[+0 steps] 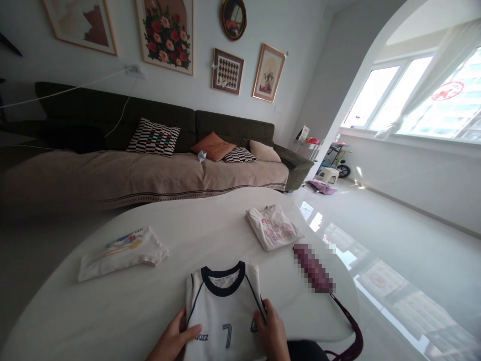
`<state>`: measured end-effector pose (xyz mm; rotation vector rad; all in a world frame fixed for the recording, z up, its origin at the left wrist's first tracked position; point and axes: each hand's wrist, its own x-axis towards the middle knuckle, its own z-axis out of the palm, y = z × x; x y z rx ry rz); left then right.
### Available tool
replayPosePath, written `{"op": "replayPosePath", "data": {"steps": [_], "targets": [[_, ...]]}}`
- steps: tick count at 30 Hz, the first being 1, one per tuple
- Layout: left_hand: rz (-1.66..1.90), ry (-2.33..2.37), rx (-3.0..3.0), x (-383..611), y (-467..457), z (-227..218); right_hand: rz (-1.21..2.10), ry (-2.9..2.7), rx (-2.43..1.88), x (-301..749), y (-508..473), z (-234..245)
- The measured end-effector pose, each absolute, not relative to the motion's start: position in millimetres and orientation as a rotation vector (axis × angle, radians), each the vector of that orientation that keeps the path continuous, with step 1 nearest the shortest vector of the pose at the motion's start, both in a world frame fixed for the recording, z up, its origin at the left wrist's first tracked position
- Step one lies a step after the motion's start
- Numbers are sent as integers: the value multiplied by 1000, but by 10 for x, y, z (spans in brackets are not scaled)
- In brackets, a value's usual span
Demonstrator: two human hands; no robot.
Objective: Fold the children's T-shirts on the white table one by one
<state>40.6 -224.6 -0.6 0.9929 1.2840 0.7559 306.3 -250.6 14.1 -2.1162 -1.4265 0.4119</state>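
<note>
A white jersey (223, 311) with a dark navy collar and a number 7 lies folded at the near edge of the white table (210, 220), its collar pointing away from me. My left hand (176, 337) grips its left side, thumb on top by the small lettering. On the opposite side, my right hand (271, 328) is closed around the jersey's edge, fingers curled near a small dark emblem. The jersey's lower end runs out of the picture.
A folded white shirt with pink print (273, 228) lies farther back on the right. Another white shirt (126, 252) with a colourful print is at left. A pixelated maroon item (314, 268) with a strap lies near the right edge. Behind the table stands a sofa (158, 175).
</note>
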Motion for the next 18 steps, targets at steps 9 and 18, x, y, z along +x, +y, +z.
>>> {"op": "replayPosePath", "data": {"steps": [9, 18], "targets": [[639, 1090, 969, 1242, -2013, 238, 433, -1574, -2016, 3995, -2123, 758], [853, 1063, 1326, 2532, -615, 1238, -35, -1605, -2211, 5043, -683, 1756]]}}
